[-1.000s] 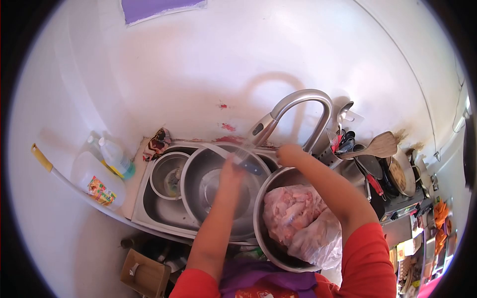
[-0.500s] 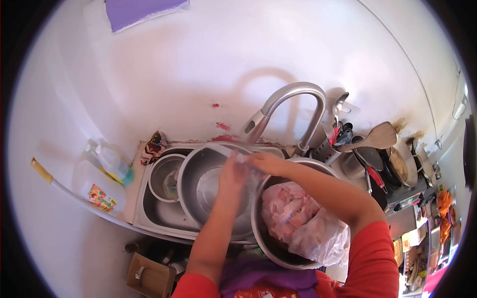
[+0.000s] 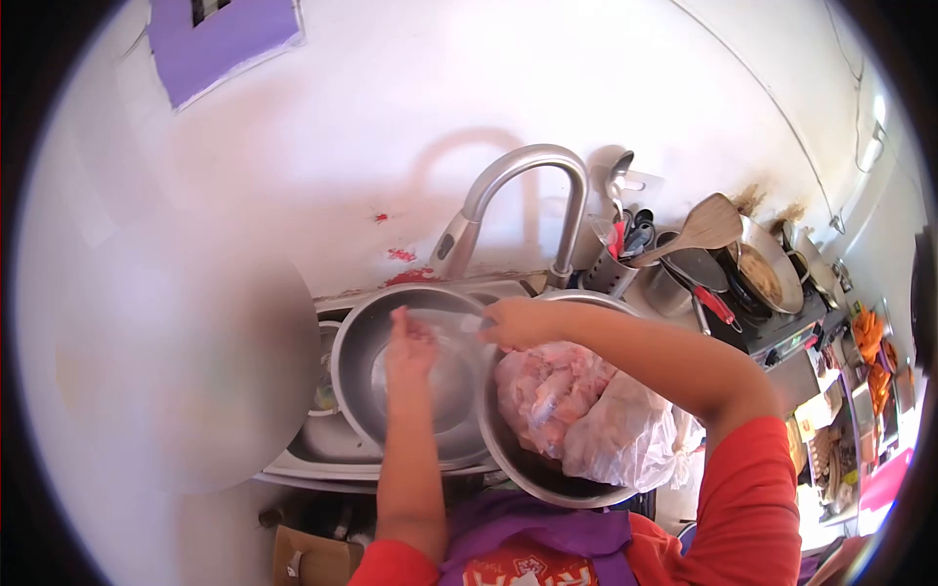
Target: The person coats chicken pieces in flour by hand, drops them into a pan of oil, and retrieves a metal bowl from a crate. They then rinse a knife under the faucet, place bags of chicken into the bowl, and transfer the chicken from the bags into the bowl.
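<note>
My left hand (image 3: 412,347) is over the large metal bowl (image 3: 354,405) in the sink, its fingers apart with nothing plainly held. Near the bowl's right rim, my right hand (image 3: 515,324) pinches a piece of clear plastic (image 3: 473,324); its far end is hard to make out against the metal. Below my right forearm stands a second metal bowl (image 3: 498,451). Raw pinkish meat (image 3: 547,391) in clear plastic fills part of it, beside a cloudy plastic bag (image 3: 625,444).
A curved faucet (image 3: 532,156) rises behind the bowls. To the right are a utensil holder (image 3: 611,273), a wooden spatula (image 3: 711,227) and a pan (image 3: 772,259). A blurred grey round patch (image 3: 215,381) hides the left side. A cardboard box (image 3: 318,559) sits below the sink.
My hands have drawn apart, the left one going left and down over the bowl. The view has shifted, and a blurred patch now covers the bottles at left.
</note>
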